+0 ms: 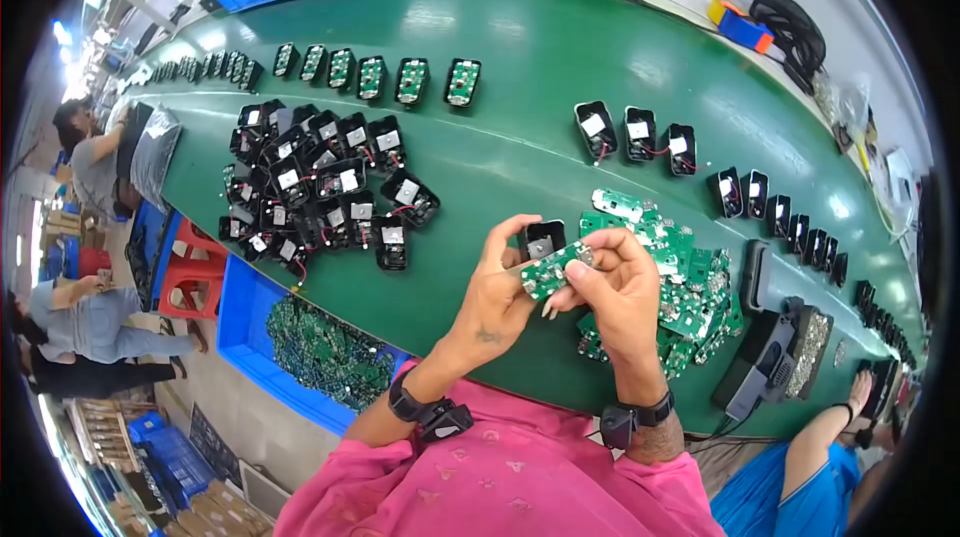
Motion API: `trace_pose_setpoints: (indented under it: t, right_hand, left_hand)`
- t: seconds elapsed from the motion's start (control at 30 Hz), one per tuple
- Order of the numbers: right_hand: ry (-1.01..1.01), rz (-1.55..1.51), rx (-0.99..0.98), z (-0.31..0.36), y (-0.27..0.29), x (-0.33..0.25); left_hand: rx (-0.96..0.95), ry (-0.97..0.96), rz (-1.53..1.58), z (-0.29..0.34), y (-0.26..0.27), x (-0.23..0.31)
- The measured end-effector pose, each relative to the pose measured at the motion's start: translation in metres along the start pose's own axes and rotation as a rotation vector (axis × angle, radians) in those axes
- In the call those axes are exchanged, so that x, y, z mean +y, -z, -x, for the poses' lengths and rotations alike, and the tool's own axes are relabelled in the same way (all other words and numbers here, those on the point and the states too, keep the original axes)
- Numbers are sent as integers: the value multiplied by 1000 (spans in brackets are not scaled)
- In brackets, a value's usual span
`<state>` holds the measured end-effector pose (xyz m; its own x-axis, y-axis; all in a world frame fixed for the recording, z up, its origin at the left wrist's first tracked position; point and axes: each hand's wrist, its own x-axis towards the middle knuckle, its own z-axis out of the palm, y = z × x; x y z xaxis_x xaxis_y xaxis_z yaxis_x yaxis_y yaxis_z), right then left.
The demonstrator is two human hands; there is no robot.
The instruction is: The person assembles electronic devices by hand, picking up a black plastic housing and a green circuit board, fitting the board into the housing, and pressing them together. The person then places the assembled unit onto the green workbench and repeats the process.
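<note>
— What do the hands hold?
— The left hand (492, 289) is closed around a black case (545, 234). The right hand (622, 287) pinches a green circuit board (543, 279) between both hands, perhaps so its face can be seen.
— And its direction?
— Its long axis slants from the left hand outward to the right hand. Loose boards (692, 305) lie beside the right hand, probably for easy reach.

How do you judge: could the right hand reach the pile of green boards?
Probably yes: the pile lies just beside the right hand, nothing visible between, though that hand holds a board it may first need to release.
</note>
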<state>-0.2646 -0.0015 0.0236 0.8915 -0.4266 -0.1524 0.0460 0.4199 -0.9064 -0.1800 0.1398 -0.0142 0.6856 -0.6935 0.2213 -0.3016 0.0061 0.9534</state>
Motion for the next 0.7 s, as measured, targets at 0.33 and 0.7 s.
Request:
trace_pose_setpoints:
  t: [0.33,0.7]
  right_hand:
    - [-40,12,-24,6,2,7]
    - [31,190,145,3,3,14]
  left_hand:
    - [-10,-1,-194,0,3,4]
    - [109,-56,-326,7,21,7]
